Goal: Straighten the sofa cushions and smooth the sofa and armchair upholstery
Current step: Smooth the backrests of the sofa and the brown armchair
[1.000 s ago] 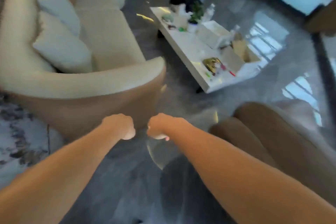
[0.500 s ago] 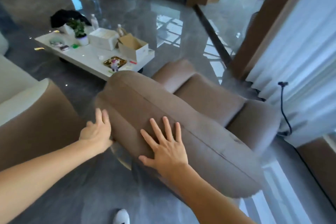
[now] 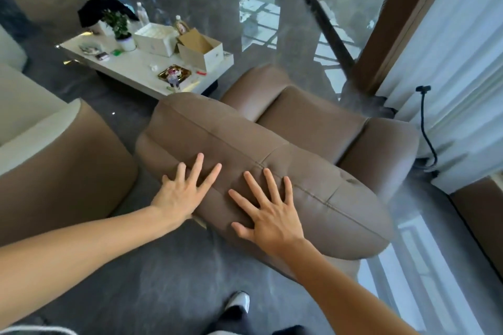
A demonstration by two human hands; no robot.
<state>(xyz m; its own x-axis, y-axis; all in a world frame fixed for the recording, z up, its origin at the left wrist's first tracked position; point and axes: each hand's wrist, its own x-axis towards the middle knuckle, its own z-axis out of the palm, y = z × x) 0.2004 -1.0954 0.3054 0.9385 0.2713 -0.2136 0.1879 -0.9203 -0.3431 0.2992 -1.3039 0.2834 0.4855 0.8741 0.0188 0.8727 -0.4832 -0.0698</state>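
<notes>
Risk lies chiefly in the surface under the hands. The armchair [image 3: 299,128] is covered in smooth brown upholstery, apparently leather or similar, and the padded backrest [image 3: 245,149] carries a raised seam [image 3: 313,190] along its top with a short cross seam meeting it. In my judgement, flat palms drawn hard across this cover could drag it into fresh creases at the seam instead of flattening it. Uneven pressure, heavier on 1 side, could also rock or turn the chair on the glossy floor [image 3: 168,266]; its base is hidden, so how firmly it stands cannot be told. A shoe [image 3: 238,303] sits close behind the chair back, and a slip there while leaning forward is possible. A black cable [image 3: 424,128] hangs by the curtain just beyond the far armrest; I judge it out of reach for now.

Both hands are fully open, fingers spread wide, grasping nothing. The left hand [image 3: 181,193] rests on the near-left shoulder of the backrest, fingertips up on the top curve and the heel at its rear edge. The right hand [image 3: 268,215] lies palm-down on the back face just below the seam, its fingertips reaching almost to the stitching. The 2 hands are near each other but apart.

The sofa [image 3: 40,144], cream with a brown outer side, stands at the left, separated from the armchair by bare floor. Its cushions are out of view.
</notes>
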